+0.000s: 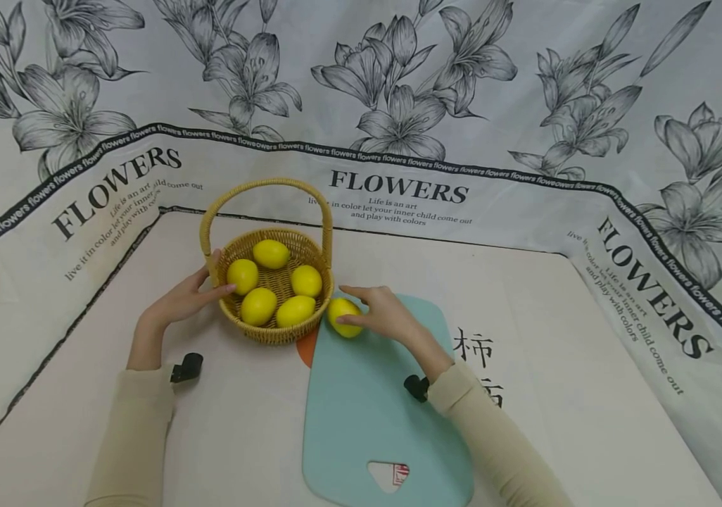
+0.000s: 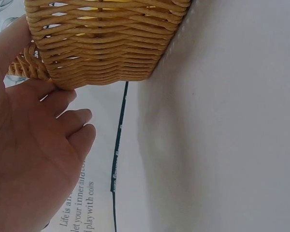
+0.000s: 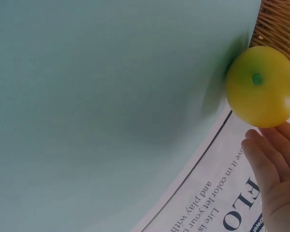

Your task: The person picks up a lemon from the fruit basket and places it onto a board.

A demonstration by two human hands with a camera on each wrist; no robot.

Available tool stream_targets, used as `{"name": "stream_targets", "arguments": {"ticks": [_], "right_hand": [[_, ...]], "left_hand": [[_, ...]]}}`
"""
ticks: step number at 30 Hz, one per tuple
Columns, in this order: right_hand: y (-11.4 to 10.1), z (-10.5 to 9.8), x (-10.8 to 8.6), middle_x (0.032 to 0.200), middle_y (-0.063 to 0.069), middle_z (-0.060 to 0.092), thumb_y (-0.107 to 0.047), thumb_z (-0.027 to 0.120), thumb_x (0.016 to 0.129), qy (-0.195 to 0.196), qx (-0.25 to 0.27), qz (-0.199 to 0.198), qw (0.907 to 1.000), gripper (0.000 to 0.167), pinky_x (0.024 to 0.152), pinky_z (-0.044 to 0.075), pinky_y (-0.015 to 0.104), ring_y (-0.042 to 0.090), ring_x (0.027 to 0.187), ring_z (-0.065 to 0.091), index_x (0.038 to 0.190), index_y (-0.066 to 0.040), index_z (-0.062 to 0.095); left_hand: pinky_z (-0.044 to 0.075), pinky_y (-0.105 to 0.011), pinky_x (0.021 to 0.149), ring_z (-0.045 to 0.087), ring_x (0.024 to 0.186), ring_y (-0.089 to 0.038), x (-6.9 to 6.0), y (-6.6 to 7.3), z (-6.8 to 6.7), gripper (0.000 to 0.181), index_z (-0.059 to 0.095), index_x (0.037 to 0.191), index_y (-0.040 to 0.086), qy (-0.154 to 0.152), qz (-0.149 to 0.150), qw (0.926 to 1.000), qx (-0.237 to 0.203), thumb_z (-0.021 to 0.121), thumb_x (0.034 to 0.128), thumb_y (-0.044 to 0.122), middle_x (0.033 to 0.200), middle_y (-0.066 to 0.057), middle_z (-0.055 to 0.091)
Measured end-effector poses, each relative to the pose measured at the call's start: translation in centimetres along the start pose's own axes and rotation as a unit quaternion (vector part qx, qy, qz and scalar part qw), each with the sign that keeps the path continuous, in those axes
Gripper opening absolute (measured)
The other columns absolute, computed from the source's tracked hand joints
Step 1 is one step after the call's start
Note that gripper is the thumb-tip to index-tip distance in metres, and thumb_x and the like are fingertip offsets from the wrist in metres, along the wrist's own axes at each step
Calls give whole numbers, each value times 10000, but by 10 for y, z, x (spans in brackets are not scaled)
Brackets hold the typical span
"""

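Note:
A yellow wicker basket [image 1: 275,338] with a tall arched handle stands on the table, several yellow lemons [image 1: 258,306] inside it. At its left side my left hand [image 1: 186,299] grips the rim, thumb over the edge and fingers outside against the weave [image 2: 106,53]. Just right of the basket, my right hand [image 1: 386,313] holds another lemon [image 1: 344,317] between thumb and fingers, over the far left corner of a pale blue cutting board [image 1: 380,408]. From the right wrist, fingertips touch one side of this lemon [image 3: 262,87]; the thumb is hidden there.
The white tabletop cloth [image 1: 228,429] carries printed characters right of the board and an orange patch [image 1: 306,348] partly under it. Behind rises a flower-printed cloth [image 1: 399,186]. Small black cameras [image 1: 188,367] sit at both wrists.

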State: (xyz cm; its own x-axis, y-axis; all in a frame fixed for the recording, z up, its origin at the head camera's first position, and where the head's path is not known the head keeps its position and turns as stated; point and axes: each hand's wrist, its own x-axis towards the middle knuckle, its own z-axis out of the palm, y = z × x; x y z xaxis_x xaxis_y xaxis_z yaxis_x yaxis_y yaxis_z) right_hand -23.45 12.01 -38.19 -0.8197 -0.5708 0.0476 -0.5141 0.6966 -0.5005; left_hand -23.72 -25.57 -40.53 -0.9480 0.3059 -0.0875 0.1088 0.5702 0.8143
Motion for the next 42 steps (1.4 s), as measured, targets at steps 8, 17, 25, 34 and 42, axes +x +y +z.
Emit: {"name": "stream_targets", "arguments": {"ticks": [8,17,25,34,42], "right_hand": [[-2,5,1,1337,136,563,-331,726,867,40,6,-128,9999,612,996,459,394,272,1220,544,1367,-33,537],[-5,4,2,1342,137,560,-337,735,857,61,-27,-176,9998,626,988,466,393,278,1216,548,1366,-33,537],[-6,2,1,1367,128,539,-352,735,853,111,83,-82,9999,642,996,459,409,290,1224,538,1376,-41,530],[-8,-4,0,1364,149,534,-349,738,853,412,237,-45,9989,641,988,462,444,331,1203,549,1388,-69,526],[-15,-9,2,1373,121,537,-295,744,857,807,556,-401,9944,610,969,479,415,358,1171,571,1380,-61,535]], "left_hand": [[59,-671,1096,-14,1438,-426,2,-3,0,882,-70,1547,209,32,-45,10000,10,529,962,490,1603,-137,-38],[65,-675,1093,-17,1438,-430,3,-4,0,885,-72,1546,212,15,-46,10000,-9,525,960,500,1602,-148,-40],[52,-680,1090,-23,1438,-426,2,-4,0,883,-78,1542,232,19,-77,10000,5,528,958,501,1603,-139,-44],[60,-675,1093,-16,1436,-432,2,-3,0,879,-73,1545,214,9,-83,10000,-18,527,963,486,1600,-157,-35],[45,-676,1093,-22,1438,-426,2,-3,0,880,-71,1545,228,31,-56,10000,-1,525,959,505,1603,-142,-37]]}}
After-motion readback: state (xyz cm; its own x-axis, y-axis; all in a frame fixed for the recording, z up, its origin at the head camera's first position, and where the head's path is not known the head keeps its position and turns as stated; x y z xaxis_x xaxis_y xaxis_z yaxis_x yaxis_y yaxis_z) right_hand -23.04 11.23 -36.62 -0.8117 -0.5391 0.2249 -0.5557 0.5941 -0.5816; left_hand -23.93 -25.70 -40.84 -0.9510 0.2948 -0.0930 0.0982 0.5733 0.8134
